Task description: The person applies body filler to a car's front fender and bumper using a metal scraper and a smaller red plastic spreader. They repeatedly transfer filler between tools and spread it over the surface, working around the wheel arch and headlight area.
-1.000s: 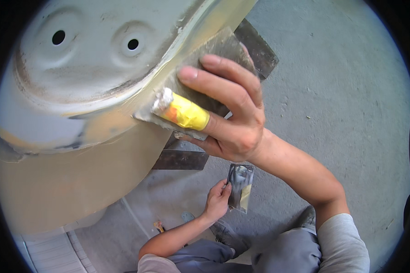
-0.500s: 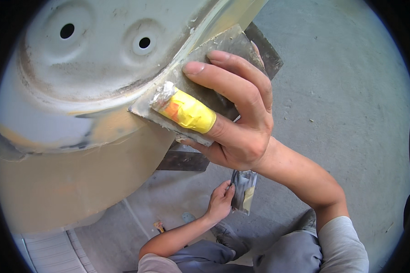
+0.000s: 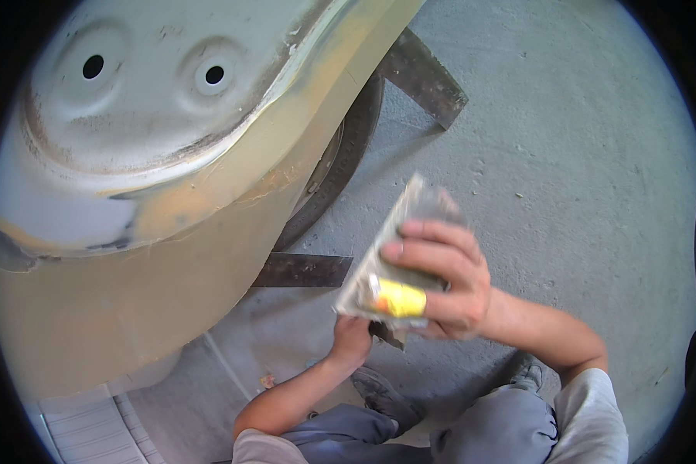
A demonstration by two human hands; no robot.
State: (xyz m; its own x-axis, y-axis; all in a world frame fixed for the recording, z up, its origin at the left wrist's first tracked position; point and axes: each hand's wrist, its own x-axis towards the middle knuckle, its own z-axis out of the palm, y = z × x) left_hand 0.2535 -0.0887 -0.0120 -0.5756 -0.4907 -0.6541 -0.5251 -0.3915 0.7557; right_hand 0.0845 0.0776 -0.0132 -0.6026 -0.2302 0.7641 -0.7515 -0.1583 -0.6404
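Note:
My right hand (image 3: 460, 286) grips a flat, wide putty spreader (image 3: 421, 203), its fingers bent over the grey blade and blurred by motion. Yellow tape (image 3: 400, 298) with whitish smears wraps one finger. The spreader is tilted, in front of and close above my left hand (image 3: 353, 340); whether they touch I cannot tell. My left hand is closed on a smaller flat metal plate (image 3: 393, 337), most of it now hidden behind the spreader. To the left is a curved body panel (image 3: 139, 301) with tan filler and grey patches along its rim.
A round wheel-like part (image 3: 348, 166) shows behind the panel. Two dark flat metal legs, an upper one (image 3: 429, 81) and a lower one (image 3: 305, 271), jut out over the concrete floor (image 3: 580, 170). A small orange-tipped object (image 3: 267, 380) lies near my left forearm.
My right hand has drawn the spreader off the panel's rim, down and right toward my left hand. My left hand has shifted slightly up and left, and its plate is largely covered.

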